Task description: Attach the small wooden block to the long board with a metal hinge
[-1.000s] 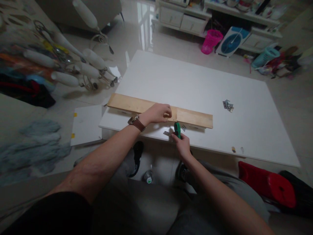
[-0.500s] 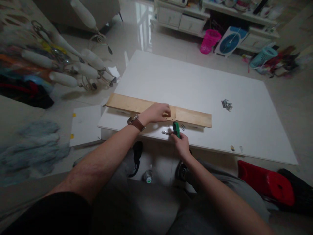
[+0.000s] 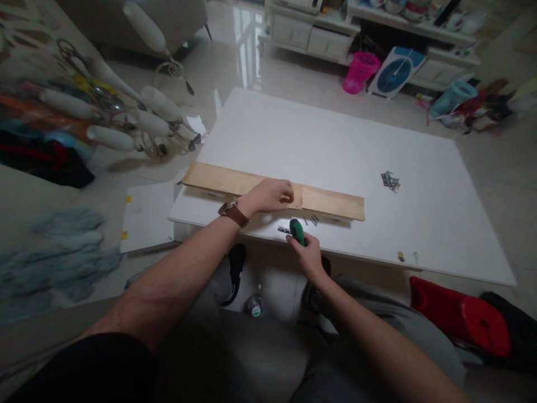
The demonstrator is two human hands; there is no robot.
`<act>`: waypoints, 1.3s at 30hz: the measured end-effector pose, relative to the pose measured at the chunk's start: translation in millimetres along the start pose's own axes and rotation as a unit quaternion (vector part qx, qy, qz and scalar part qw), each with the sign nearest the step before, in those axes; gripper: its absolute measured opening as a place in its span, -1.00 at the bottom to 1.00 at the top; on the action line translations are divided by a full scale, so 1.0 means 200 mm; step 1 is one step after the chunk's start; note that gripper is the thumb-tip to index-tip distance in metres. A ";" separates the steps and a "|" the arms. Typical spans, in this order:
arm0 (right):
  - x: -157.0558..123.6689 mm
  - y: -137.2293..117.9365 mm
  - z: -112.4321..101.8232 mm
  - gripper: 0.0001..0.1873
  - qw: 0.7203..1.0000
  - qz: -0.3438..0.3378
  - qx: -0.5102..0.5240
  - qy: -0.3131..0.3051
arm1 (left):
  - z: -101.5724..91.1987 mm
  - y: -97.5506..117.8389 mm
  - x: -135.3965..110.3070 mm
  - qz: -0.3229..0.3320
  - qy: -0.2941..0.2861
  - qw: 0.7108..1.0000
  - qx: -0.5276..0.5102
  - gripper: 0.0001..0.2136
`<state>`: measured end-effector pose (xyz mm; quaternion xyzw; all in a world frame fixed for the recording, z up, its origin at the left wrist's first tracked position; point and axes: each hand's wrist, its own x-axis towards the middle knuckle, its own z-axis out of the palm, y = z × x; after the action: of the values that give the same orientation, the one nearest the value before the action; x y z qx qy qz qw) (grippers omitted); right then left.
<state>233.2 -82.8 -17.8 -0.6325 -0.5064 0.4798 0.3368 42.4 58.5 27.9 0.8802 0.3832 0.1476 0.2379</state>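
Note:
A long strip of pale wood (image 3: 331, 201) lies across the near part of the white board (image 3: 335, 145). Over the strip's middle is my left hand (image 3: 271, 196), fingers curled into a pinch; whatever lies between the fingertips is hidden. My right hand (image 3: 308, 252) is closed around a screwdriver with a green and black handle (image 3: 297, 231), at the board's near edge; its shaft cannot be made out. Just left of the handle rests a small metal hinge or bracket (image 3: 284, 229). Several loose screws (image 3: 314, 220) lie between the screwdriver and the strip.
Metal brackets (image 3: 390, 181) are piled toward the board's right. Small yellowish hardware (image 3: 400, 256) sits near the front edge. A white panel (image 3: 149, 217) is at the left, a red plastic object (image 3: 461, 316) at the lower right. A glass bottle (image 3: 254, 305) stands on the floor between my feet.
My right hand has shifted slightly left and toward me, and the green handle leans differently. More of the screws show now. My left hand stays over the wooden strip.

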 end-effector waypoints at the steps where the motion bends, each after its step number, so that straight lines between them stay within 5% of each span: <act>1: -0.01 -0.01 0.00 -0.58 0.999 -0.019 -0.024 -0.044 | 0.00 0.00 0.00 0.000 0.002 1.000 -0.001 -0.82; 4: -0.02 -0.02 0.02 -0.66 0.952 -0.098 -0.176 -0.230 | 0.00 0.01 0.00 0.001 0.011 1.000 -0.006 -0.83; 7: -0.05 -0.02 0.05 -0.76 0.816 -0.188 -0.387 -0.386 | 0.00 0.01 -0.01 0.004 0.017 1.000 -0.006 -0.85; 10: -0.07 -0.02 0.11 -0.67 0.687 -0.203 -0.523 -0.462 | 0.00 0.02 -0.01 0.002 0.019 1.000 -0.002 -0.85; 13: -0.07 -0.03 0.17 -0.60 0.634 -0.157 -0.567 -0.501 | 0.00 0.04 -0.02 -0.003 0.017 1.000 0.002 -0.85; 20: -0.03 -0.07 0.21 -0.61 0.653 -0.142 -0.570 -0.477 | 0.02 0.02 -0.04 0.008 0.036 0.999 -0.016 -0.63; 28: -0.05 -0.04 0.22 -0.58 0.648 -0.130 -0.580 -0.476 | 0.00 0.03 -0.07 -0.014 0.044 0.999 -0.006 -0.74; 39: -0.04 -0.01 0.21 -0.59 0.653 -0.113 -0.577 -0.478 | -0.04 -0.07 -0.05 -0.123 0.234 0.964 -0.040 -0.62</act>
<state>192.3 -92.4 -27.0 -0.3208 -0.8397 0.2851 -0.3328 24.4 62.3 25.5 0.7567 0.5277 0.3342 0.1928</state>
